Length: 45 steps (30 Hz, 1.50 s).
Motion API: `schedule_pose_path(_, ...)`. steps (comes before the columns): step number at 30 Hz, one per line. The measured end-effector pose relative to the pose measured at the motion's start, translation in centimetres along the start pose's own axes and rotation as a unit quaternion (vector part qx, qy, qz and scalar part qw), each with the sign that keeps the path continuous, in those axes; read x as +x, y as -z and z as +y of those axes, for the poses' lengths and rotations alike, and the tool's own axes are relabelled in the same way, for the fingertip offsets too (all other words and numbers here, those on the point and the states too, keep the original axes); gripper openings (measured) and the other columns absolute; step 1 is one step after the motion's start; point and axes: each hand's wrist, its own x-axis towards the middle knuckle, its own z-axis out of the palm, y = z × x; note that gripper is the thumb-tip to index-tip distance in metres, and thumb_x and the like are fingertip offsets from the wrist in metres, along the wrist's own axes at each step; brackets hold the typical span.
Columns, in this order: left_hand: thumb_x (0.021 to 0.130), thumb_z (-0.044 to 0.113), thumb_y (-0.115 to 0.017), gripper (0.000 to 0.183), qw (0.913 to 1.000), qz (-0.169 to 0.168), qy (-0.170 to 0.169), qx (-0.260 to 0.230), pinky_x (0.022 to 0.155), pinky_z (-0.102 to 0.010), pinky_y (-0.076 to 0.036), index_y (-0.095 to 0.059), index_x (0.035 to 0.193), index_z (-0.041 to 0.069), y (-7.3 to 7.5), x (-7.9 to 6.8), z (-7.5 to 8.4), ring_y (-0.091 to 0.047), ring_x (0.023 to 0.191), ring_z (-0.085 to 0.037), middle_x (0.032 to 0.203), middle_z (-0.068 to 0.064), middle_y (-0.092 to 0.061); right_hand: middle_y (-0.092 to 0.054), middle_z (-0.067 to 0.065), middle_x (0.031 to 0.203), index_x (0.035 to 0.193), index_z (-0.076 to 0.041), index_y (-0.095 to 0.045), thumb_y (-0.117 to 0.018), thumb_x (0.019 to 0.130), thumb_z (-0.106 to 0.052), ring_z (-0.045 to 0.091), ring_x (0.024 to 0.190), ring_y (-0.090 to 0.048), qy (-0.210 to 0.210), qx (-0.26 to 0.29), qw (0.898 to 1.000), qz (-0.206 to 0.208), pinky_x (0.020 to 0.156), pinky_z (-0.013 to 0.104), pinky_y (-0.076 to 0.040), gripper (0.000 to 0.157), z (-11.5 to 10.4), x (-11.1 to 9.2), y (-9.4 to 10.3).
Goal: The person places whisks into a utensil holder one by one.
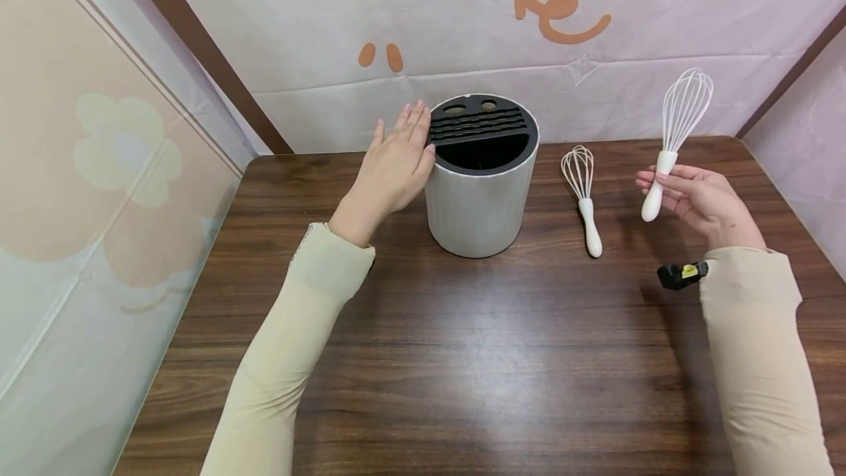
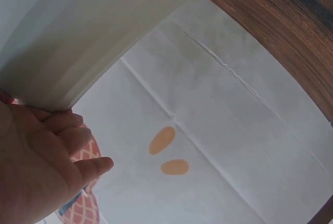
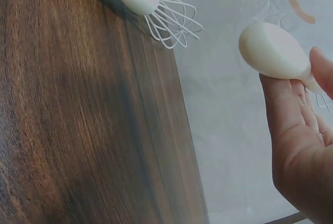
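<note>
A pale grey utensil holder (image 1: 477, 211) with a black slotted lid (image 1: 479, 139) stands upright near the back of the table. My left hand (image 1: 396, 164) rests against its left side, fingers extended up to the rim; the left wrist view shows this hand (image 2: 41, 156) beside the curved wall (image 2: 93, 41). With my right hand (image 1: 703, 197) I pinch the white handle of a whisk (image 1: 687, 105) between thumb and fingers, wire loops pointing up. The handle's rounded end (image 3: 273, 49) shows large in the right wrist view. A smaller white whisk (image 1: 588, 222) lies between the holder and my right hand.
The wood-grain table (image 1: 476, 373) reaches back to a printed cloth backdrop (image 1: 317, 28). Another cloth (image 1: 86, 204) hangs along the left side. A small black device (image 1: 681, 275) sits at my right sleeve cuff.
</note>
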Motion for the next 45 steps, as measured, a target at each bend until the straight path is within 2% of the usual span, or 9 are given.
schedule_pose_path(15,0.102,0.033,-0.019,0.057,1.0000,-0.003,0.004,0.001,0.114,-0.044,0.002,-0.011,0.152,0.006,0.0,0.0,0.0,0.002,0.143,-0.014,0.157,-0.004,-0.006,-0.069,0.021,0.096,0.098,0.007,-0.066,-0.048,0.092,0.011,0.027,0.089,-0.069,0.040,0.021,0.999,0.010,0.077,0.032,-0.054,0.020,0.9,0.0,-1.1)
schedule_pose_path(22,0.102,0.033,-0.019,0.057,1.0000,-0.004,0.001,0.006,0.114,-0.044,0.001,-0.011,0.152,0.006,0.0,0.1,-0.1,0.002,0.143,-0.014,0.157,-0.004,-0.006,-0.069,0.023,0.095,0.098,0.010,-0.066,-0.045,0.091,0.015,0.028,0.089,-0.069,0.062,0.031,0.998,0.001,0.078,0.033,-0.054,0.022,0.9,0.0,-1.9)
schedule_pose_path(33,0.102,0.033,-0.020,0.057,1.0000,-0.003,0.004,0.002,0.114,-0.043,0.003,-0.011,0.152,0.007,-0.1,0.1,-0.1,0.001,0.143,-0.015,0.157,-0.004,-0.006,-0.070,0.020,0.096,0.100,0.007,-0.066,-0.047,0.091,0.014,0.027,0.090,-0.069,0.057,0.006,0.998,0.007,0.078,0.031,-0.054,0.022,0.6,0.0,-2.8)
schedule_pose_path(45,0.102,0.032,-0.019,0.057,1.0000,0.002,-0.001,0.002,0.114,-0.046,-0.001,-0.013,0.152,0.005,-0.2,0.1,-0.1,-0.001,0.143,-0.015,0.157,-0.005,-0.008,-0.069,0.023,0.098,0.101,0.011,-0.065,-0.045,0.092,0.014,0.029,0.092,-0.068,0.076,0.013,0.996,-0.035,0.080,0.033,-0.053,0.022,0.3,-0.3,-4.0)
